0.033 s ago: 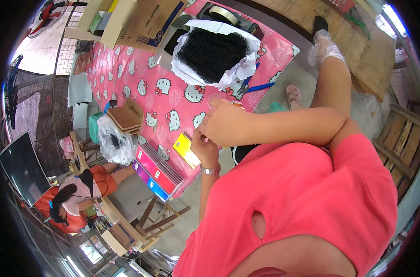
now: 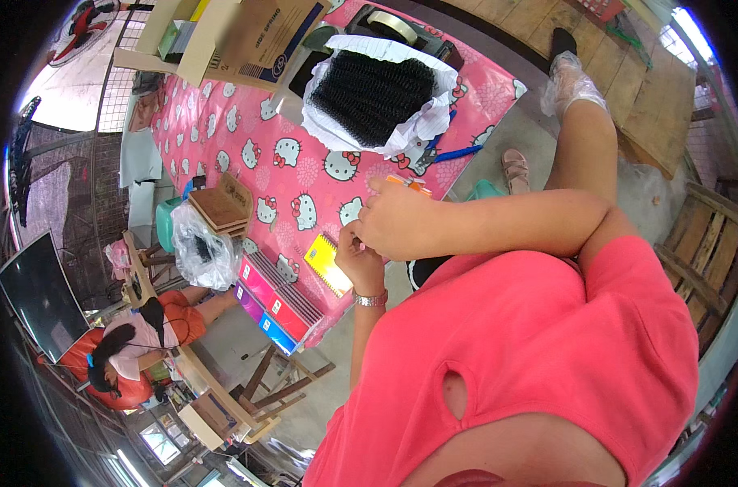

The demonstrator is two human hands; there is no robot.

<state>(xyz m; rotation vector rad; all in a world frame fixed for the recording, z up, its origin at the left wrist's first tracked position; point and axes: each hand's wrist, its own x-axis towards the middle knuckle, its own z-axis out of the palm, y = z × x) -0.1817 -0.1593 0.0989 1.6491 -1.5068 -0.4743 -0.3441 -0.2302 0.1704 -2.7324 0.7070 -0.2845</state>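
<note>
My left hand, with a metal-banded watch at the wrist, has its fingers bent and pinched against my right hand. My right hand is curled, its back covering what the fingers close on; whatever lies between the two hands is too hidden to name. A small orange and white piece shows just past my right knuckles. Beside my left hand a yellow spiral notebook lies on the table. Farther off, a heap of black spiral binding coils fills a container lined with white paper.
Stacked notebooks stand at the pink table's near left edge. Blue-handled pliers lie by the coils. Brown boards, a plastic bag and a cardboard box are around. Another person sits at the left.
My right hand has shifted very slightly, and more of the orange piece behind it shows. The rest looks the same.
</note>
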